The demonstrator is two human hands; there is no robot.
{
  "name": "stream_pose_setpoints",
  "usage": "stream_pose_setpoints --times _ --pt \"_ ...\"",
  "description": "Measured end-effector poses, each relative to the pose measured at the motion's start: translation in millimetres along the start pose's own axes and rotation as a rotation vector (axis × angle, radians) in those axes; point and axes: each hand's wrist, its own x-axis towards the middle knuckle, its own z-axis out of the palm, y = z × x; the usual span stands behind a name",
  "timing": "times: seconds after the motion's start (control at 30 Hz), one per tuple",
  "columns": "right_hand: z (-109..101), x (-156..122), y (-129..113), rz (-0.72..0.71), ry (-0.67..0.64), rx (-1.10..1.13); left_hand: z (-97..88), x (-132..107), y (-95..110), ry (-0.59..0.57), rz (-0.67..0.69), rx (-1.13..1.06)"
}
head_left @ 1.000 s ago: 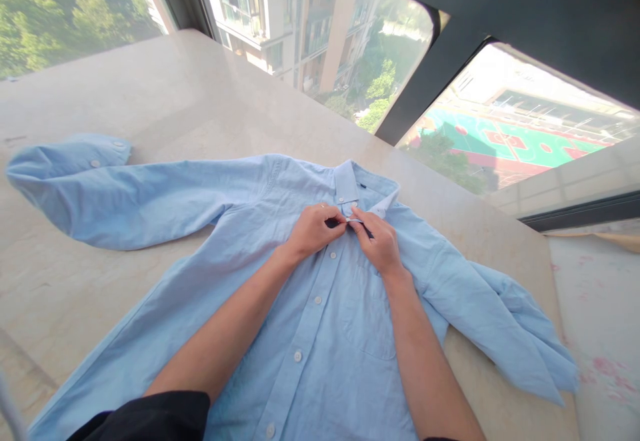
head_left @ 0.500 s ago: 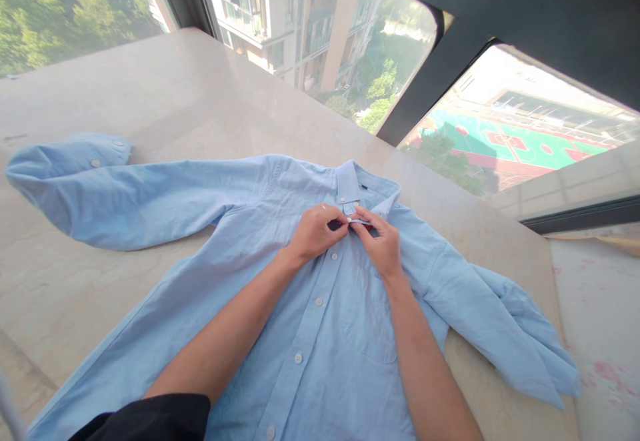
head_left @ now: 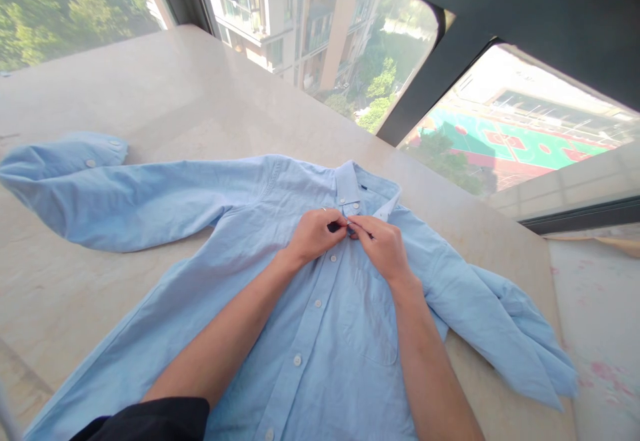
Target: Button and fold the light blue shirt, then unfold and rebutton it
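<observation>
A light blue button-up shirt (head_left: pixel 320 334) lies front side up on a beige marble ledge (head_left: pixel 165 94), collar (head_left: pixel 350 184) towards the window, sleeves spread left and right. My left hand (head_left: pixel 314 234) and my right hand (head_left: pixel 383 246) meet just below the collar. Both pinch the shirt's front edge at the top button, fingertips touching. The buttons lower down the front are fastened. The left sleeve's cuff (head_left: pixel 95 151) is folded back at the far left.
Large windows (head_left: pixel 310 34) run behind the ledge, with a dark frame post (head_left: pixel 435 81) between panes. The right sleeve (head_left: pixel 510 334) reaches the ledge's right edge. A pale surface with pink marks (head_left: pixel 605 334) lies lower at the right.
Both hands stay pinched at the top button. My right hand has rolled slightly, its fingers closing further over the placket. The shirt has barely shifted.
</observation>
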Motion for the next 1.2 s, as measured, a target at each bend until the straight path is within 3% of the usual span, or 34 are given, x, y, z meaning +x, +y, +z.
stream_pose_setpoints --times 0.67,0.9,1.2 --pt "8.6 0.4 4.2 0.013 0.056 0.036 -1.8 0.5 3.3 -0.009 -0.024 -0.004" --pt "1.8 -2.1 15.2 -0.012 -0.019 0.127 -2.8 0.3 5.0 -0.019 -0.019 0.013" --pt "3.6 -2.5 16.8 -0.057 -0.011 0.025 -3.8 0.9 6.6 -0.037 -0.034 0.021"
